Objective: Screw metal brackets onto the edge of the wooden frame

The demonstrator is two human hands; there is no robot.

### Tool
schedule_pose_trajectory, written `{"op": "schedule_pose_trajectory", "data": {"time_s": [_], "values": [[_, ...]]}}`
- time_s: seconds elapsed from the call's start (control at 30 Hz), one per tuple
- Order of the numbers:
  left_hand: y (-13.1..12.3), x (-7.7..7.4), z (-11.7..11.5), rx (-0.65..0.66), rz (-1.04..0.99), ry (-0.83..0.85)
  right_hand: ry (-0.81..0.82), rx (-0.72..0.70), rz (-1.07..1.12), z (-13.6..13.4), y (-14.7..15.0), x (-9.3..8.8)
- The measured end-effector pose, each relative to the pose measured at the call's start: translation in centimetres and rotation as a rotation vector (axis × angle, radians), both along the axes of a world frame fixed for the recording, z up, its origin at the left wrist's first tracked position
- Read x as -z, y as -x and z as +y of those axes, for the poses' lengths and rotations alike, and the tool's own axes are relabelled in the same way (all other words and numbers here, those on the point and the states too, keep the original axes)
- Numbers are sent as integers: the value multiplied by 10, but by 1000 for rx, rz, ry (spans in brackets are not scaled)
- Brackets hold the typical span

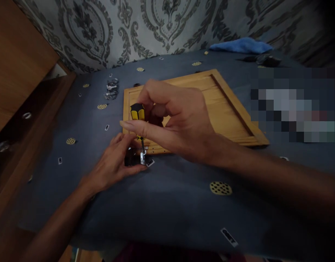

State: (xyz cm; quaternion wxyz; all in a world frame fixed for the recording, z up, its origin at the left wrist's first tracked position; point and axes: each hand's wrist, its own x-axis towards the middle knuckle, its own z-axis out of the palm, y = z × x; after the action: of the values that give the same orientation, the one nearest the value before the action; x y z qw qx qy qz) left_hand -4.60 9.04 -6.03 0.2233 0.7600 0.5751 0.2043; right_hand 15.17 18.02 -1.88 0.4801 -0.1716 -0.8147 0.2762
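Observation:
My right hand (180,120) is closed around a small screwdriver (138,112) with a yellow and black handle, held nearly upright. Its shaft points down at a metal hinge (142,158) on the near left edge of a wooden cabinet door (234,105). Around that hinge my left hand (112,160) is closed, thumb on the near side and fingers on the door side. Part of the hinge is hidden by the fingers, and the exact contact of the screwdriver's tip is hard to make out. The door lies flat, its recessed panel facing up.
Several loose metal hinges (112,89) lie left of the door on the grey patterned cloth (170,211). A blue cloth (240,45) and a dark tool (262,59) are at the back right. Wooden furniture (20,54) stands at the left, and a patterned wall (145,29) runs behind.

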Motion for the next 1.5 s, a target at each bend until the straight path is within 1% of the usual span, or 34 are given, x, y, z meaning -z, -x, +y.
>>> {"op": "schedule_pose_trajectory", "data": {"time_s": [0.2, 0.37, 0.53, 0.67, 0.83, 0.93, 1.03, 1.1, 1.2, 1.33, 1.4, 1.5], "values": [[-2, -2, -1, -4, 22, 12, -6, 0, -11, 1, 1, 3], [-2, -3, -1, 2, 42, -4, 42, -34, -21, 2, 2, 7], [-2, -4, -1, 7, 28, 14, 72, -62, -54, 3, 2, 4], [-3, -5, 0, -24, 34, 31, 45, -150, -133, 5, -2, -3], [-2, -1, 0, -24, 32, -16, 100, -318, -160, 10, -7, -13], [-1, 1, -1, -11, 35, -39, 113, -363, -181, 12, -8, -16], [0, 0, -1, -2, 49, -40, 114, -323, -168, 10, -7, -16], [-1, -2, -1, -10, 64, -19, 99, -269, -151, 8, -5, -13], [-2, -4, -1, -17, 58, -1, 38, -187, -119, 5, -4, -6], [-1, -2, -1, -25, 40, 4, -32, -111, -100, 1, -2, 1], [0, -1, -1, -32, 51, 7, -33, -52, -33, -1, -2, -1], [0, -2, -1, -14, 68, -12, 28, 93, 79, -6, -5, -13]]}}
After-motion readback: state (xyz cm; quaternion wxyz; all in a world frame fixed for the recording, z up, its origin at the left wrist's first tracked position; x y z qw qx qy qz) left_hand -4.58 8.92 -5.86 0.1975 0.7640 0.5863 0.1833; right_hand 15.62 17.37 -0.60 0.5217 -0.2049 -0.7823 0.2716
